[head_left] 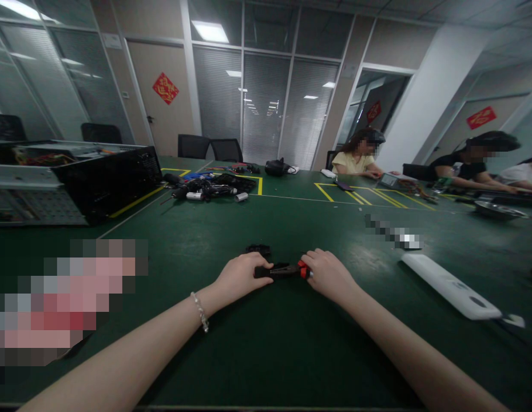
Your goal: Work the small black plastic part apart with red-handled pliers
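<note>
Both my hands meet at the middle of the green table (266, 343). My right hand (328, 274) is closed round the red-and-black handles of a pair of pliers (285, 270) that lies pointing left. My left hand (240, 276) is closed at the pliers' jaw end, gripping a small black part that I cannot make out. Just beyond the hands lies another small black piece (258, 249) on the table. A bead bracelet (201, 312) sits on my left wrist.
An open computer case (77, 177) stands at the far left. A pile of black parts and cables (210, 186) lies beyond. A white power strip (450, 286) lies at the right. Other people sit at the far right with their own items. Yellow tape lines mark the table.
</note>
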Demonstrator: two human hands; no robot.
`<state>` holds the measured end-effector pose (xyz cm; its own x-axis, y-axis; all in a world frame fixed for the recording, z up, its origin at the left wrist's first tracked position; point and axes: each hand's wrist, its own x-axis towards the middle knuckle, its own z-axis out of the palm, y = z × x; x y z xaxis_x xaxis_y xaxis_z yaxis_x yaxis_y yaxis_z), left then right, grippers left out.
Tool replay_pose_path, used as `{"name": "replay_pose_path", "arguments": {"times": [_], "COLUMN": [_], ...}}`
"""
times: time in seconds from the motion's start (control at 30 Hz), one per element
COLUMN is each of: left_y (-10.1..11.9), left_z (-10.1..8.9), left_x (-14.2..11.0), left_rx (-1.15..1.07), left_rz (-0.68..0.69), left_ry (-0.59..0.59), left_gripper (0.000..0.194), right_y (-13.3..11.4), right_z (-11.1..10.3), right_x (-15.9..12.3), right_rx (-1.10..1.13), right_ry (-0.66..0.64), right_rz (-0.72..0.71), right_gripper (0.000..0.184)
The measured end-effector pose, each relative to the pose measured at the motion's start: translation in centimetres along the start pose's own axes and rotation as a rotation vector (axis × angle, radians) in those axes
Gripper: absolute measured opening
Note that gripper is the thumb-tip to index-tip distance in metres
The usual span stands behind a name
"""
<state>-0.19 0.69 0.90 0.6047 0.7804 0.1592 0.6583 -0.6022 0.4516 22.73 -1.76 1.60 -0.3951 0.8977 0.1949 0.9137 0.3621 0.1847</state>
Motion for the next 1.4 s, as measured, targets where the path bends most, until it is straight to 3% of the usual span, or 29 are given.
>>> {"name": "replay_pose_path", "arguments": {"times": [0.3, 0.57, 0.87, 1.17, 1.4], "left_y": [0.34, 0.11, 0.34, 0.02, 0.16], "left_z": [-0.19, -0.06, -0.17, 0.03, -0.04], "left_x": [-0.09, -0.06, -0.05, 0.02, -0.01], "left_rx": [0.009, 0.009, 0.007, 0.008, 0.009], "left_rz": [-0.006, -0.001, -0.005, -0.004, -0.001], "left_ry": [-0.007, 0.005, -0.014, -0.006, -0.005], "left_gripper": [0.032, 0.033, 0.033, 0.034, 0.034], "right_y": [-0.23, -0.17, -0.15, -0.34, -0.29], "right_z": [-0.72, -0.32, -0.24, -0.42, -0.50], "right_x": [-0.10, -0.05, -0.18, -0.28, -0.29], "right_rx": [-0.072, -0.009, -0.049, -0.024, -0.029], "right_ry": [0.051, -0.006, 0.052, -0.009, 0.040], "right_rz": [-0.036, 0.004, -0.026, 0.014, -0.001], "right_gripper": [0.022, 0.027, 0.025, 0.027, 0.028]}}
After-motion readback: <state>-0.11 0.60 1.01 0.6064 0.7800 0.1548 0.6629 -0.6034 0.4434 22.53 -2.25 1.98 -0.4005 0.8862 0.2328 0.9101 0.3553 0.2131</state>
